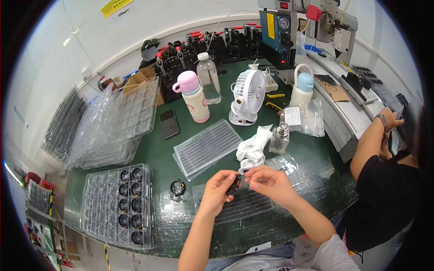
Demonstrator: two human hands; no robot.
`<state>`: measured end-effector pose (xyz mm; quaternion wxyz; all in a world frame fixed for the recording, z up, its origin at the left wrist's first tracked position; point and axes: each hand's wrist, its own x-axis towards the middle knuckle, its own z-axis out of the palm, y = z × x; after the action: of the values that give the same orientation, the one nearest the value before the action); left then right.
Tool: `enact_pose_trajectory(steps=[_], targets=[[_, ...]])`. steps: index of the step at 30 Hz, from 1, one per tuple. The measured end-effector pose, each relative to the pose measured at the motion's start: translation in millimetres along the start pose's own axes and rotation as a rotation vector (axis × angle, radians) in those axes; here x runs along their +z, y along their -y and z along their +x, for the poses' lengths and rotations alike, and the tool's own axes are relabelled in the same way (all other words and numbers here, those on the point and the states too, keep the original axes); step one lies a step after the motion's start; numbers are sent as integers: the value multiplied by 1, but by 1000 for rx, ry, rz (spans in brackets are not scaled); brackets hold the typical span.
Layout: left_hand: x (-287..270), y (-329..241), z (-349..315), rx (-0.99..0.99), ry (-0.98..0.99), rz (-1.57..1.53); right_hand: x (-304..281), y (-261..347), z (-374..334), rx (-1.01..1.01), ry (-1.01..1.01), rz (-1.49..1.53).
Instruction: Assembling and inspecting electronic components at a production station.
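Observation:
My left hand (216, 193) grips a small round black part (233, 184) with an orange detail, held up over the table's front half. Close by its right side is my right hand (275, 186), thumb and fingertips pinched together; whatever may be between them is too small to make out. Below both hands lies a dark sheet of small pieces in rows (247, 206). A similar round black part (177, 188) rests on the green table, left of my left hand. Further left, a clear compartment tray (103, 205) has several such black parts in its right-hand columns.
Behind my hands are a crumpled white cloth (253, 149), a glass bottle (279, 139), gridded sheets (209, 145), a white fan (248, 95), a pink-lidded flask (195, 101) and a phone (169, 124). Stacked clear trays (113, 119) stand back left. A co-worker (384, 189) works at right.

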<state>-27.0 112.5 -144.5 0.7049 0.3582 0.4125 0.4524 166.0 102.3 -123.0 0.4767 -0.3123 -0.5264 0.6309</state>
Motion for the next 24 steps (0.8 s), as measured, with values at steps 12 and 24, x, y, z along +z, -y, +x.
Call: enact_pose_trajectory(steps=[12,24], targets=[[7,-5,-6,-49,30,48,7,-1,-4,71,3,49],[4,-2,-5,-39,66,43,4,-5,-5,48,23,5]])
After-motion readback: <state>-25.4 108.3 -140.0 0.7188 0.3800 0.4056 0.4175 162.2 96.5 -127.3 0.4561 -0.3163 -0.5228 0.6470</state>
